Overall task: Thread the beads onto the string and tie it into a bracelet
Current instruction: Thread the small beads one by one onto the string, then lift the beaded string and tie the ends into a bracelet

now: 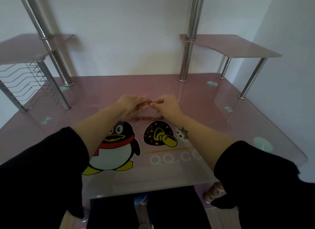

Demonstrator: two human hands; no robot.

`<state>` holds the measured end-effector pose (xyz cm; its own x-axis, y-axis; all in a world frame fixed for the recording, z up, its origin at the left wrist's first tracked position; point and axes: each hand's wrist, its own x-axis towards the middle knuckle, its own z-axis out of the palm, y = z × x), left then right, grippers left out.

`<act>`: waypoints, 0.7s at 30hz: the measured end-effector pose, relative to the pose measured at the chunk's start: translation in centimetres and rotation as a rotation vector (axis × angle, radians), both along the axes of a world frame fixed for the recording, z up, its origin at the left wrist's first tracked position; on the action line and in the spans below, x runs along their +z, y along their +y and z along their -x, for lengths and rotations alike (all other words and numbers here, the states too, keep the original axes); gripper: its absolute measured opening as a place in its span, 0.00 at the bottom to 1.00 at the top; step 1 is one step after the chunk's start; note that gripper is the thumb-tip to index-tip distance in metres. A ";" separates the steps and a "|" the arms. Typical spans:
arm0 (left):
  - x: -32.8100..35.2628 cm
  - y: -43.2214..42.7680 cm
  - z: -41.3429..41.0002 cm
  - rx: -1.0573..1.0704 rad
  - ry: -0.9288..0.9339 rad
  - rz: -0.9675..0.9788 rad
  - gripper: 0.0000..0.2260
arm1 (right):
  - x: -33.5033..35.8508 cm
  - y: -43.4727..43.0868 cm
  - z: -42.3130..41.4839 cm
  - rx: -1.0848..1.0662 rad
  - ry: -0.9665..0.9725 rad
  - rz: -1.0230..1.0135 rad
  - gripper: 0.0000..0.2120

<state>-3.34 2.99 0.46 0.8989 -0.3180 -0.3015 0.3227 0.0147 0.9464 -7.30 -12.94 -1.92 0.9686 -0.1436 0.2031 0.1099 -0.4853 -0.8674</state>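
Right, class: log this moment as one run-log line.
stage: threading | left hand: pinching bead | right hand: pinching beside it | bead row: on pink desk | string: not visible

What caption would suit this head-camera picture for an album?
Two bare hands, left hand and right hand, pinch a reddish bead above a row of strung beads on a pink glass desk.

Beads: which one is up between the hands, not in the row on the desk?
The reddish bead pinched between the left hand and right hand; the other beads lie lower, in a row.
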 end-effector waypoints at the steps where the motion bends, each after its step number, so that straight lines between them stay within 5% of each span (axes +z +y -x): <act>1: 0.1 0.1 -0.1 -0.006 -0.027 -0.043 0.08 | 0.0 0.0 0.1 0.013 0.004 0.004 0.05; 9: 1.4 1.1 -1.0 -0.043 -0.136 -0.139 0.10 | 0.7 0.2 -0.3 0.063 0.049 0.091 0.16; 21: 2.2 2.7 -0.9 0.042 -0.223 -0.238 0.05 | 2.1 2.4 0.2 0.157 0.089 -0.169 0.08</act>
